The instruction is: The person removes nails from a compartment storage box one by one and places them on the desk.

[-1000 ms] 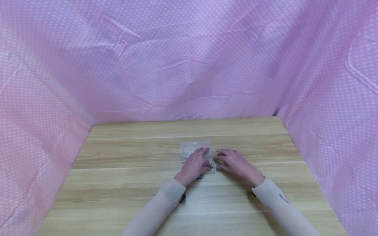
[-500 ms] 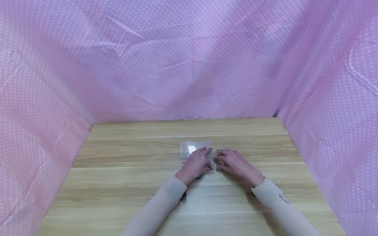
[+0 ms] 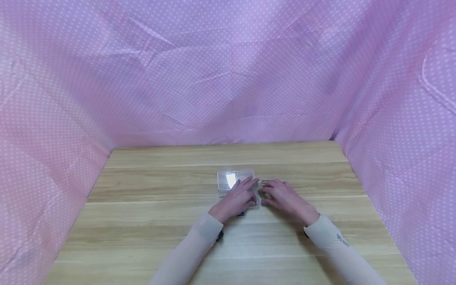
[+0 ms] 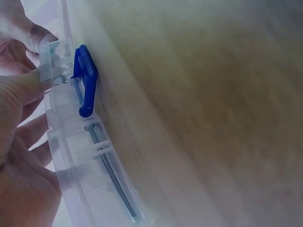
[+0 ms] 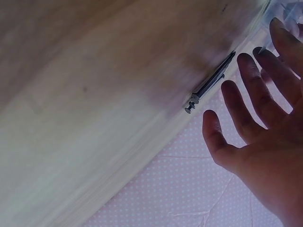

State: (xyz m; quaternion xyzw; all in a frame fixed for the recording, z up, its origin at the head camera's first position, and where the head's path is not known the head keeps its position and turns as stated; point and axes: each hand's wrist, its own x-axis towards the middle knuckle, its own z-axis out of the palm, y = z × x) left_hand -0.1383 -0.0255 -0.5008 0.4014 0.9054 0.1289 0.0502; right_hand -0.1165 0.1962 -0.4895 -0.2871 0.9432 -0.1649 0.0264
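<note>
My left hand (image 3: pixel 238 200) lies over a clear plastic box (image 3: pixel 225 180), its upper fingers straight across the raised lid and its thumb down at the right-hand compartment. In the left wrist view a long nail (image 4: pixel 113 175) lies in a front compartment, and a blue plastic piece (image 4: pixel 86 80) sits against the front wall. Small metal bits (image 4: pixel 60 66) show blurred in the corner near the thumb. My right hand (image 3: pixel 285 200) rests at the box's right side with loosely bent fingers; its fingertips touch or nearly touch the wall. Whether the left thumb holds anything is hidden.
Several thin metal nails (image 5: pixel 210 80) lie on the wooden table (image 3: pixel 160 229), partly under my right fingers. Pink dotted cloth (image 3: pixel 228 79) hangs behind the table and along both sides.
My left fingers have shifted slightly right and forward across the box, with the thumb still at the right compartment. A bright reflection has appeared on the lid. My right hand has stayed put.
</note>
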